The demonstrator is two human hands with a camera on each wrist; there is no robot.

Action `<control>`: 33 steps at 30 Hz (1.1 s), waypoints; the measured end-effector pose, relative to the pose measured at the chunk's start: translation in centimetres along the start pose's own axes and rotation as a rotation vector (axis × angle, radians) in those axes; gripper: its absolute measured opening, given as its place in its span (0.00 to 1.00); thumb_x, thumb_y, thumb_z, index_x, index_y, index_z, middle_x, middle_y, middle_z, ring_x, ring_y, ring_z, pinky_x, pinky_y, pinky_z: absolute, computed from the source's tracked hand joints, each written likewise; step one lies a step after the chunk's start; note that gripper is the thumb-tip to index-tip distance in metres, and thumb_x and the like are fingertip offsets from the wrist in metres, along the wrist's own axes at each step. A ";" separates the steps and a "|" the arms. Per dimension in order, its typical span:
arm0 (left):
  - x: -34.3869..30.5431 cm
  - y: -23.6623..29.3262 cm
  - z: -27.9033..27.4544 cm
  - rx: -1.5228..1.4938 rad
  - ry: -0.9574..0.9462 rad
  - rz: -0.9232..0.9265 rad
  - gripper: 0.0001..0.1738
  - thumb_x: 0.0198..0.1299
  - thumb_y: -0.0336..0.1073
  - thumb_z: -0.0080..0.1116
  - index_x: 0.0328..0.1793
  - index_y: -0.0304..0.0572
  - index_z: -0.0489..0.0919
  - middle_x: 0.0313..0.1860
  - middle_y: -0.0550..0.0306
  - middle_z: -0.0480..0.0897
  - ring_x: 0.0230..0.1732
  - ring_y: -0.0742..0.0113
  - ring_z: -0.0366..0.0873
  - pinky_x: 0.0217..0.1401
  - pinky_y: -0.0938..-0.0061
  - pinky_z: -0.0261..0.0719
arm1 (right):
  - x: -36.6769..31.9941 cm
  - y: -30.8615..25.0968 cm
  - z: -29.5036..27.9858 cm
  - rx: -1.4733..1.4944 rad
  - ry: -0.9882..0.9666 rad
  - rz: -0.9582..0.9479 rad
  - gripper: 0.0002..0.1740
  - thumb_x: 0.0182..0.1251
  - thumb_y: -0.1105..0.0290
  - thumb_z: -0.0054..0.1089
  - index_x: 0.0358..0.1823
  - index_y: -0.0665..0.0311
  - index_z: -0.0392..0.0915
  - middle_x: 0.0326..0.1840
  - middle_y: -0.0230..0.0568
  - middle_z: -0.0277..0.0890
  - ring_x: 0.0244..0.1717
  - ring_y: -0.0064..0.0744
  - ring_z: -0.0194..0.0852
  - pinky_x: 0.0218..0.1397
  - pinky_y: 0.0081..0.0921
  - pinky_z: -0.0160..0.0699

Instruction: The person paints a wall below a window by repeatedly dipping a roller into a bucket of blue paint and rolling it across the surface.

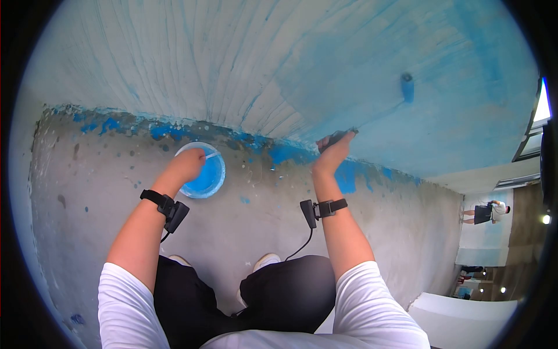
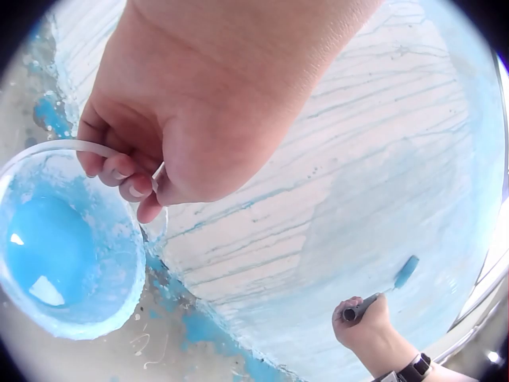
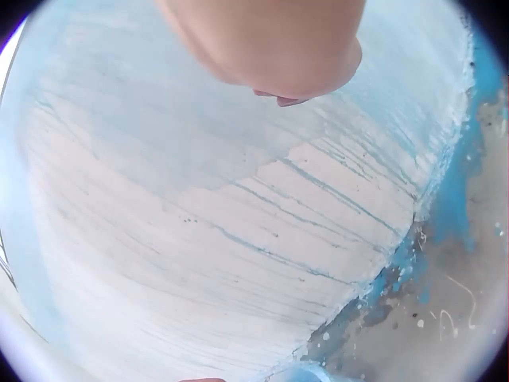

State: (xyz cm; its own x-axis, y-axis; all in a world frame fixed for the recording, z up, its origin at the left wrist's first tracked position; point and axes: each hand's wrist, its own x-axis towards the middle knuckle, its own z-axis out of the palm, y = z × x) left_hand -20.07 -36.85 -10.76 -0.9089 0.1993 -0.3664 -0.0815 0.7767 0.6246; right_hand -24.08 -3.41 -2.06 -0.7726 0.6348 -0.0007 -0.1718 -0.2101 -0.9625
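Note:
My left hand [image 1: 190,165] grips the thin handle [image 2: 95,148] of a white bucket [image 1: 220,180] of blue paint, fingers curled round it. My right hand [image 1: 334,152] holds the dark grip of a paint roller [image 1: 408,90]; the blue roller head lies against the wall [image 1: 232,52]. In the left wrist view the right hand [image 2: 367,330] is curled round the grip, with the roller head [image 2: 406,271] beyond it. The right wrist view shows only part of the right hand [image 3: 274,48], the roller hidden behind it.
Blue paint spots mark the grey floor [image 1: 256,215] along the wall's base. Blue drips streak the wall's pale part. At the far right stands a person [image 1: 498,211] by a dark object. A white curved object [image 1: 459,317] is at lower right.

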 end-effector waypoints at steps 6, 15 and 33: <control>0.1 0.1 0.1 -0.005 0.004 -0.006 0.10 0.63 0.36 0.49 0.37 0.40 0.79 0.36 0.44 0.81 0.40 0.45 0.78 0.43 0.58 0.74 | -1.9 -2.1 3.0 -0.227 -0.210 -0.250 0.21 0.77 0.52 0.42 0.30 0.60 0.64 0.18 0.29 0.62 0.19 0.21 0.60 0.26 0.22 0.65; -0.1 0.5 -0.1 0.012 0.002 0.001 0.10 0.63 0.36 0.49 0.38 0.39 0.79 0.37 0.43 0.81 0.40 0.44 0.78 0.43 0.57 0.74 | -3.7 -3.5 4.5 -0.288 -0.382 -0.109 0.18 0.75 0.58 0.49 0.30 0.64 0.68 0.19 0.31 0.69 0.18 0.20 0.67 0.22 0.20 0.64; -0.4 0.9 -0.4 0.047 -0.002 -0.013 0.12 0.64 0.37 0.47 0.41 0.41 0.80 0.40 0.43 0.82 0.44 0.43 0.78 0.46 0.55 0.75 | -2.7 -3.3 3.0 -0.569 -0.408 -0.262 0.18 0.73 0.59 0.51 0.27 0.64 0.69 0.16 0.29 0.65 0.17 0.18 0.60 0.22 0.20 0.61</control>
State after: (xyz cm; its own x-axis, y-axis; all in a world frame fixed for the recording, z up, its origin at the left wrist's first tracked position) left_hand -19.99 -36.43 -9.77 -0.9069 0.1905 -0.3757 -0.0737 0.8063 0.5869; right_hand -23.24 -6.73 1.93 -0.9342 0.2618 0.2422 -0.1243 0.3976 -0.9091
